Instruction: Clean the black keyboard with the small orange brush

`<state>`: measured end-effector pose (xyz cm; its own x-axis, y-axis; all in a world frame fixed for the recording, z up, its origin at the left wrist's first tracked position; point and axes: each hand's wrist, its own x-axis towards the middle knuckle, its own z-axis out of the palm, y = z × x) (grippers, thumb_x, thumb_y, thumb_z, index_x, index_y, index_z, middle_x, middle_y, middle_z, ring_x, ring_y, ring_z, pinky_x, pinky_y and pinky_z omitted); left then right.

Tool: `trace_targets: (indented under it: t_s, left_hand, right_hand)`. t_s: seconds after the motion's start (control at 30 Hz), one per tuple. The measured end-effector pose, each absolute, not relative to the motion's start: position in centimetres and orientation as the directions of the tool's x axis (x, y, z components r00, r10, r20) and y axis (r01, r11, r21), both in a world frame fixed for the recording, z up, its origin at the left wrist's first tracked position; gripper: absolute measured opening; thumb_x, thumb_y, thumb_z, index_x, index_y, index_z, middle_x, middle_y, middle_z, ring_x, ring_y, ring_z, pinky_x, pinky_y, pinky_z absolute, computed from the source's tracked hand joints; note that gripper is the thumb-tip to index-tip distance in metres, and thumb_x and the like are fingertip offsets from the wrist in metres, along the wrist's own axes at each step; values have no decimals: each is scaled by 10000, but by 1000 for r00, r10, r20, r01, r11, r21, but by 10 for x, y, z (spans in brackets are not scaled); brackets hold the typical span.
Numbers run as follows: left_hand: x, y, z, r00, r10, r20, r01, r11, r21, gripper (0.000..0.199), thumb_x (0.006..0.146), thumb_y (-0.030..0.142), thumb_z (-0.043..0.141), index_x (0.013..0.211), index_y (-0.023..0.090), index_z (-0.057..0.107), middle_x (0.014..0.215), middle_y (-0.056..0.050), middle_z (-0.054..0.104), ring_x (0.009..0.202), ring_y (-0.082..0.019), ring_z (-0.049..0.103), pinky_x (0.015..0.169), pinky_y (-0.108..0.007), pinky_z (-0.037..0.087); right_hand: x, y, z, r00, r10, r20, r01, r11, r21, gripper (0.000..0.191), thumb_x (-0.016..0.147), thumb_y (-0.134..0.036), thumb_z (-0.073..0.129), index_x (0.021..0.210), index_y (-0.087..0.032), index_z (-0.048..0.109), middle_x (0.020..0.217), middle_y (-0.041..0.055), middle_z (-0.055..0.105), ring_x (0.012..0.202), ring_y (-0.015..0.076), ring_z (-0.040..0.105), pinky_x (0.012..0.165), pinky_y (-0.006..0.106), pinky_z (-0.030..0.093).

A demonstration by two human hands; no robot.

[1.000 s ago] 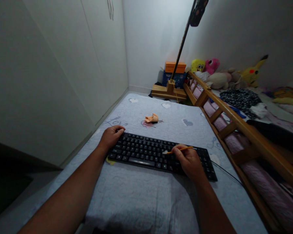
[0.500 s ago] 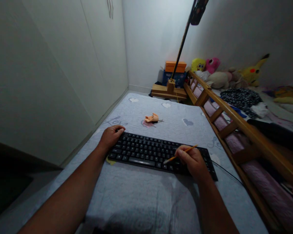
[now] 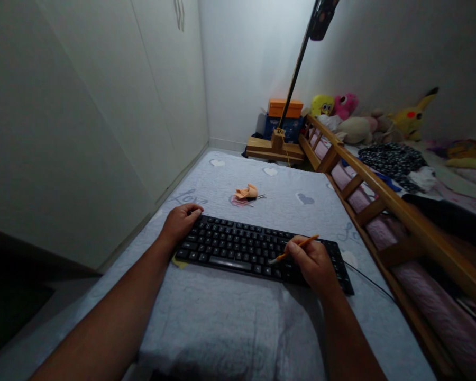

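Observation:
A black keyboard (image 3: 238, 246) lies on the pale blue bedspread (image 3: 222, 307), its cable running off to the right. My left hand (image 3: 181, 222) grips the keyboard's upper left corner, thumb along the edge. Between the thumb and fingers of my right hand (image 3: 310, 260) is a thin paintbrush (image 3: 281, 257) with an orange handle. Its pale tip points down and left, at the keys right of the space bar; whether it touches them I cannot tell. Beyond the keyboard sits a crumpled orange cloth (image 3: 246, 191) with thin metal tools partly under it.
A wooden bed rail (image 3: 381, 209) runs along the right side, with plush toys (image 3: 355, 129) and clothes behind it. White wardrobe doors (image 3: 143, 106) stand at the left. At the far end are a black pole on a wooden base (image 3: 275, 145) and an orange box (image 3: 284, 108).
The paintbrush has shifted slightly in angle, its tip a little to the right and up over the keys. My left hand and the keyboard have stayed in place.

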<state>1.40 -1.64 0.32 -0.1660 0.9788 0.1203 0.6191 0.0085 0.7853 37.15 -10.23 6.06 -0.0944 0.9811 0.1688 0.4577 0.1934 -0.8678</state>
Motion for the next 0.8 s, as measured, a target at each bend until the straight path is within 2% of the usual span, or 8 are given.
trace_targets:
  t_s: [0.13,0.3,0.47,0.8]
  left_hand:
    - [15,-17,6,-169,978,118,626,14,780,379,745,494,529,855,203,745,914,-71,776,905,-281,697,852,-369,498]
    - [15,-18,7,-166,979,121,630,10,777,371,739,491,539,846,201,743,913,-70,777,907,-278,694,854,-363,499]
    - [15,-18,6,-173,977,128,629,10,778,385,753,493,540,868,193,751,945,-73,781,922,-274,696,877,-364,502]
    - [16,-18,6,-170,976,136,624,-1,782,370,754,491,546,854,199,751,930,-66,782,911,-271,698,879,-366,506]
  right_hand:
    - [370,-102,62,-31,980,195,439,189,-878,322,896,-440,553,745,-190,688,631,15,623,598,173,568,596,285,423]
    - [368,-99,60,-15,973,230,516,205,-832,321,918,-438,546,819,-189,722,745,46,704,719,211,640,691,306,452]
    - [370,-100,60,-75,979,189,545,199,-814,332,901,-428,528,711,-190,660,647,26,641,635,189,601,642,297,434]
    - [376,-103,64,-196,979,63,362,132,-923,291,828,-387,556,604,-202,580,572,-3,535,560,146,513,558,263,400]
